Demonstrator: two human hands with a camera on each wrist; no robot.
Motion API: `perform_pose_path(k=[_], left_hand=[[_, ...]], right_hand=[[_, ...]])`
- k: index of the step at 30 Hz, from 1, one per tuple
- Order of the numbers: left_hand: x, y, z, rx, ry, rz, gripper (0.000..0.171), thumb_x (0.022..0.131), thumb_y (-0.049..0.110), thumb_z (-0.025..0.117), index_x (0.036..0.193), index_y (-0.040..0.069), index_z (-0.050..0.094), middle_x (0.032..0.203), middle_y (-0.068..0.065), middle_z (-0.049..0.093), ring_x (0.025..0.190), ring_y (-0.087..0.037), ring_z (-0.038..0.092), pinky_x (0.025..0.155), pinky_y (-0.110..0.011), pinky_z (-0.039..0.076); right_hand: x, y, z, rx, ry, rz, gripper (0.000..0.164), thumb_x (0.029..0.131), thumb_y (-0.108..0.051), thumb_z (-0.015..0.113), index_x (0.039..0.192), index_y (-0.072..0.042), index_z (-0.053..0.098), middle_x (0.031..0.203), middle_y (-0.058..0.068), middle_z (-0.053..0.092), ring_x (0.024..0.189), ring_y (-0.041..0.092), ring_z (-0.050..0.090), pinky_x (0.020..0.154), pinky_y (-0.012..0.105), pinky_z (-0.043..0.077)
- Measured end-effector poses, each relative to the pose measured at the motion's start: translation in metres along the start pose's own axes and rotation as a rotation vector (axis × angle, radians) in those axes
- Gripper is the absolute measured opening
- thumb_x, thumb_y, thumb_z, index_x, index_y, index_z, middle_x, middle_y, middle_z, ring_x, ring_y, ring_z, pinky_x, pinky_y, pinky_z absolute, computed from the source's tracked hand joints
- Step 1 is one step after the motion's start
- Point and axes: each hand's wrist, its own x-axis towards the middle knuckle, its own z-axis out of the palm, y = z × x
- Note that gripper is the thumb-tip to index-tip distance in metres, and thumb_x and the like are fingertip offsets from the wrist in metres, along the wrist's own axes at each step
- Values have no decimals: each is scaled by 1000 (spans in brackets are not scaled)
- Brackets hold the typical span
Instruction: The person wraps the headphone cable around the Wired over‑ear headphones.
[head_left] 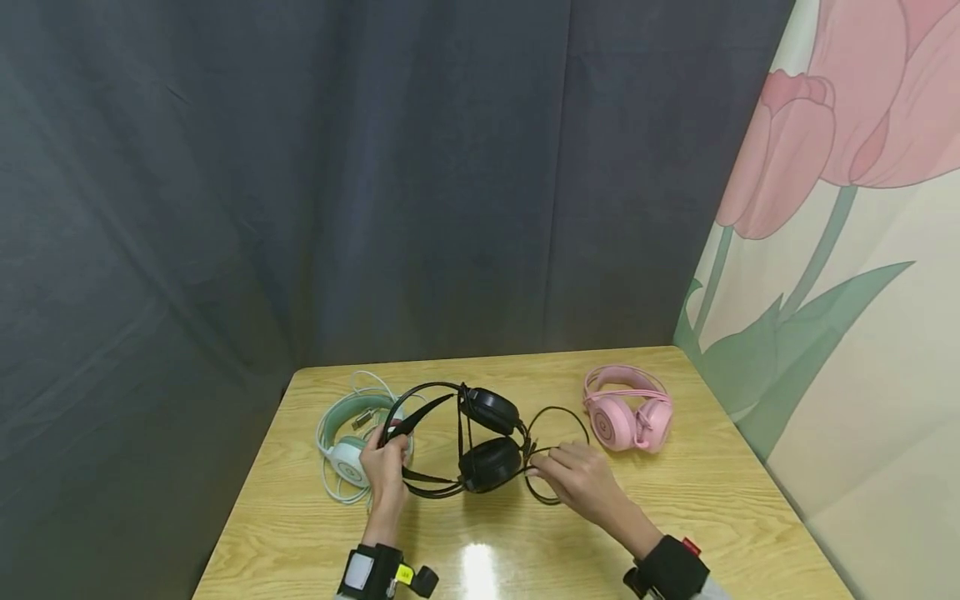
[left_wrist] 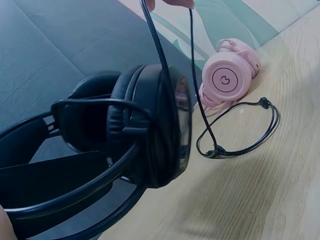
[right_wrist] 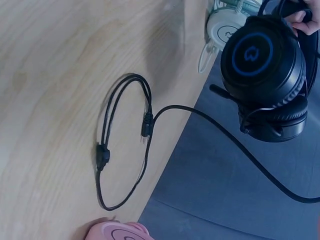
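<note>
Black over-ear headphones [head_left: 491,464] are held above the wooden table, their ear cups turned to the right. My left hand [head_left: 385,468] grips them by the headband. On the other side, my right hand [head_left: 579,478] pinches their black cable [left_wrist: 194,65] and draws part of it up beside the cups. The rest of the cable lies in a loop on the wood, with an inline piece [right_wrist: 102,156] and a plug [right_wrist: 147,125] showing in the right wrist view. One cup bears a blue ring [right_wrist: 252,54].
Pink headphones [head_left: 611,421] sit at the right of the table [head_left: 285,533]. White and green headphones [head_left: 348,461] with a pale cable lie at the left, partly behind my left hand. A dark curtain [head_left: 450,183] hangs behind, and a tulip-print wall [head_left: 862,350] runs along the right.
</note>
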Motion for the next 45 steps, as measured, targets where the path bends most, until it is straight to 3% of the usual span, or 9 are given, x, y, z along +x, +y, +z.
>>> perform_pose_path(k=[10,25,31,36,40,43,45], left_hand=[[-4,2,3,76,-195,-38,40,73,-12,52,110,-3,65,86,-18,68,54,-8,42,46,-18,33],[-12,-2,14,200,-440,-19,44,73,-12,52,114,-3,67,82,-15,68,46,-7,34,44,-19,30],[-10,1,9,233,-565,-58,46,73,-15,52,116,-4,67,74,-6,66,45,-8,30,44,-21,28],[-16,18,6,245,-651,-78,45,73,-17,51,116,-9,65,73,-7,66,44,-8,28,44,-21,28],[-22,31,4,255,-646,-57,43,73,-16,52,112,-7,67,71,-6,64,44,-7,30,45,-21,30],[-21,31,3,253,-640,-50,43,73,-16,52,113,-6,67,71,-6,62,44,-7,29,45,-21,29],[-19,31,3,251,-647,-46,43,74,-16,52,113,-6,67,69,-6,59,44,-8,28,45,-21,28]], right_hand=[[8,10,-4,-94,44,10,41,87,-48,69,66,-14,66,60,-6,57,49,10,47,51,23,34],[23,5,2,-119,-39,-32,42,85,-54,69,65,-18,58,60,-7,53,50,12,47,53,28,35],[20,4,4,-57,-115,-10,38,81,-53,71,70,-17,63,67,-9,59,57,10,53,56,27,43],[17,3,4,38,-178,3,25,79,-38,77,78,-15,66,74,-7,60,63,10,53,59,26,42],[16,3,1,78,-229,35,13,92,-25,67,87,-13,69,82,-5,63,71,13,54,63,28,42],[16,4,0,90,-255,58,26,104,-20,47,94,-11,70,87,-3,63,76,14,57,68,29,45],[17,6,0,105,-232,59,26,104,-18,47,95,-10,70,88,-2,64,77,14,58,69,28,48]])
